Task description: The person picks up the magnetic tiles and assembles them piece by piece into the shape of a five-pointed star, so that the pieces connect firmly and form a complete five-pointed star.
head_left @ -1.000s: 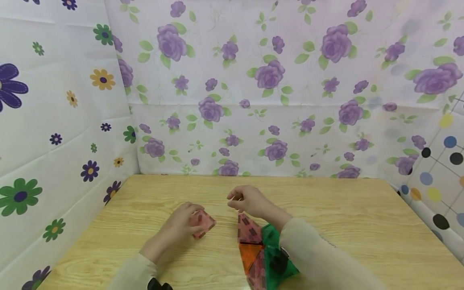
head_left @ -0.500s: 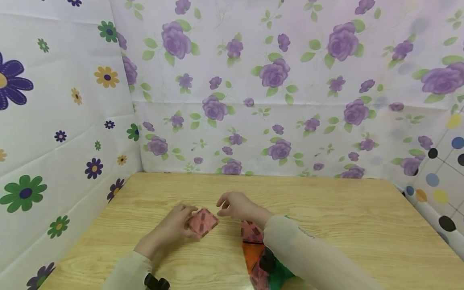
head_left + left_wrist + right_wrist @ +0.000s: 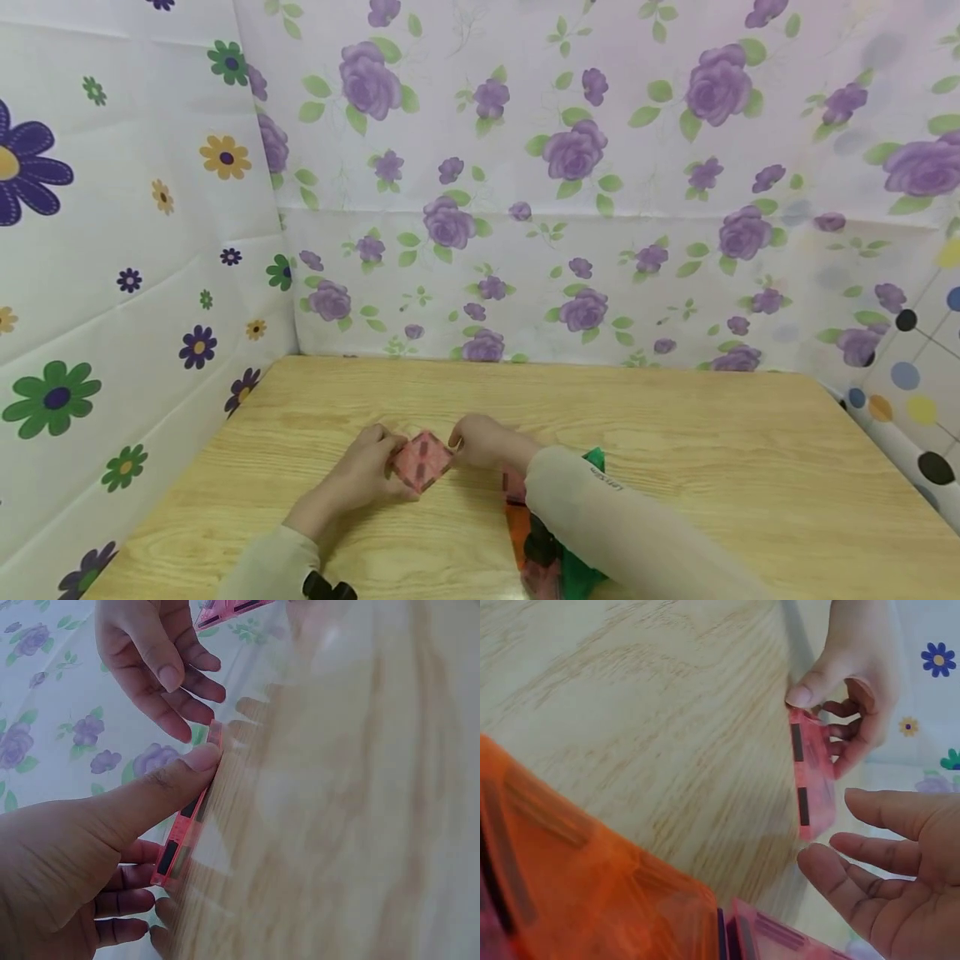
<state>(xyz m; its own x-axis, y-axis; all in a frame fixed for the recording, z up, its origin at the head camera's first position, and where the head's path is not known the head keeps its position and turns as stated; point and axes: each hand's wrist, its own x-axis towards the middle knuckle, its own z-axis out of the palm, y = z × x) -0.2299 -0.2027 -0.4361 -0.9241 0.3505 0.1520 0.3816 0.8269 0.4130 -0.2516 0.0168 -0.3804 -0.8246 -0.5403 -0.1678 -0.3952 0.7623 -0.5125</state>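
Observation:
A pink see-through magnetic tile (image 3: 422, 462), square with dark magnets along its edges, is in my left hand (image 3: 366, 468). The thumb presses on one edge and the fingers curl behind the tile, as the left wrist view shows. My right hand (image 3: 483, 442) reaches in from the other side, fingers loosely bent beside the tile's right corner. In the right wrist view, the right fingers (image 3: 847, 889) are spread near the tile's end and grip nothing.
Joined magnetic tiles lie under the right forearm: an orange triangle (image 3: 517, 533), pink tiles (image 3: 542, 578) and green tiles (image 3: 579, 575), partly hidden by the sleeve (image 3: 600, 517). The wooden table (image 3: 375, 383) ends at flowered cloth (image 3: 465, 275) behind.
The right hand has moved left and down to the tile's right corner. The left hand has shifted its hold, leaving more of the tile showing. The right sleeve now covers more of the joined tiles.

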